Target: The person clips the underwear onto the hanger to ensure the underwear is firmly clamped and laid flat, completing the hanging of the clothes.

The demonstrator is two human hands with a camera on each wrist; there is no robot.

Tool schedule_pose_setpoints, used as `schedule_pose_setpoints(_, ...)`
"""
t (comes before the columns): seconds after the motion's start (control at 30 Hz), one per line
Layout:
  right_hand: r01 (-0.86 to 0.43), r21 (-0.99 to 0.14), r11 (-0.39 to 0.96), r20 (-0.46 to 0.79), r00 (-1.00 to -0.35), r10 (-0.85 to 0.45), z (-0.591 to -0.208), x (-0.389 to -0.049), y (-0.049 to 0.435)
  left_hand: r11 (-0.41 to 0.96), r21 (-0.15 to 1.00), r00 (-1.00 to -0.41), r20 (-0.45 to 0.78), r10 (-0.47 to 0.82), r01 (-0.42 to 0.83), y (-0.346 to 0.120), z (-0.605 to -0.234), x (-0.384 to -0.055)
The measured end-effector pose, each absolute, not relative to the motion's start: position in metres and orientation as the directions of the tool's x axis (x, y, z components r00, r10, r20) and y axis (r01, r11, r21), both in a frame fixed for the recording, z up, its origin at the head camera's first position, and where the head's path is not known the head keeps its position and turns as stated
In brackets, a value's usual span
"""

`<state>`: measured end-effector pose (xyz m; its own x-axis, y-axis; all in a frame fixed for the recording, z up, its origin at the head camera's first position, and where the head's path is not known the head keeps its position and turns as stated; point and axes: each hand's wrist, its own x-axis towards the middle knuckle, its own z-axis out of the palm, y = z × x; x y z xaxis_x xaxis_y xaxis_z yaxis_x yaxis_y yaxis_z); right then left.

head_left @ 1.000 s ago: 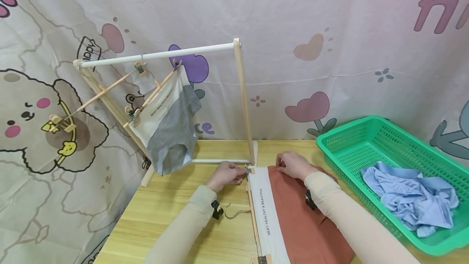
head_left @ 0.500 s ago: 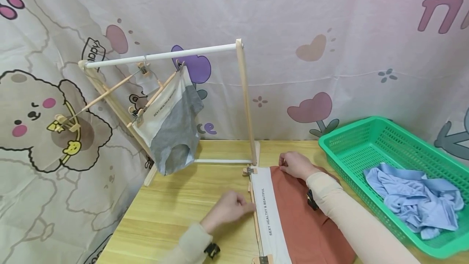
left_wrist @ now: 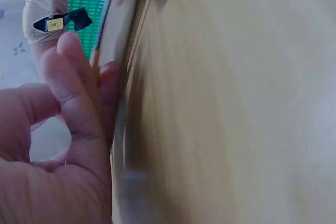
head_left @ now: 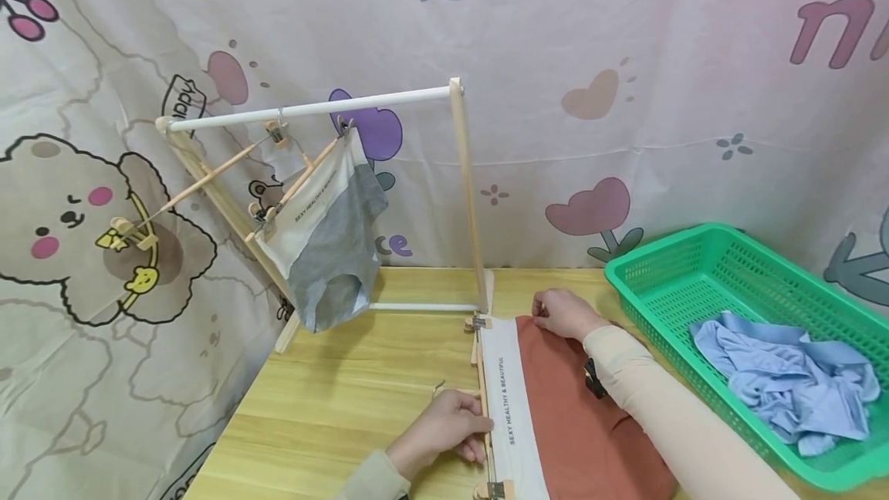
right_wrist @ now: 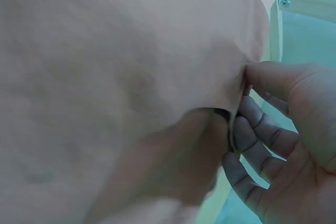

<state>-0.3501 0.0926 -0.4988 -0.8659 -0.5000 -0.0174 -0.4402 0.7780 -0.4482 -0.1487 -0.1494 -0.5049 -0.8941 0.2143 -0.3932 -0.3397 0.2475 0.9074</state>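
The L hand [head_left: 444, 427] had its fingers curled on the rod of the wooden hanger [head_left: 482, 369], near the middle. The R hand [head_left: 566, 315] was nearly closed, w/ thumb & fingers pinching the edge of the red-brown garment [head_left: 576, 415]. This garment lay on the counter [head_left: 333, 400], clipped to the hanger, beside the green basket [head_left: 718, 227].

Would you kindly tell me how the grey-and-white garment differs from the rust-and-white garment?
The grey-and-white garment hangs from the rack, whereas the rust-and-white garment lies on the table. The right hand pinches the edge of the rust-and-white garment, while neither hand touches the grey-and-white garment. Both have a white band with dark lettering, and each is clipped to a hanger.
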Motion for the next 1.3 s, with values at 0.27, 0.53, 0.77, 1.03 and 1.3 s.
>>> schedule_pose_setpoints(0.27,-0.403,-0.511,0.760,-0.070,-0.861,-0.503,-0.477,-0.356,0.087,0.215,0.938,-0.924,-0.318,0.212,-0.273,-0.158,-0.499,-0.144)
schedule_pose_setpoints(0.53,-0.483,-0.626,0.613,0.101,-0.829,-0.550,-0.440,-0.358,0.065,0.244,0.950,-0.954,-0.239,0.182,-0.192,-0.175,-0.483,-0.139)
schedule_pose_setpoints(0.77,-0.524,-0.670,0.526,0.229,-0.820,-0.525,-0.416,-0.353,0.045,0.373,0.923,-0.980,-0.155,0.126,-0.098,-0.197,-0.466,-0.141)
schedule_pose_setpoints(1.03,-0.498,-0.735,0.461,0.268,-0.837,-0.476,-0.394,-0.345,0.029,0.534,0.845,-0.996,-0.075,0.049,-0.038,-0.223,-0.444,-0.142)
schedule_pose_setpoints(1.3,-0.495,-0.744,0.450,0.300,-0.848,-0.437,-0.388,-0.343,0.025,0.638,0.769,-0.999,-0.009,-0.039,-0.032,-0.245,-0.419,-0.143)
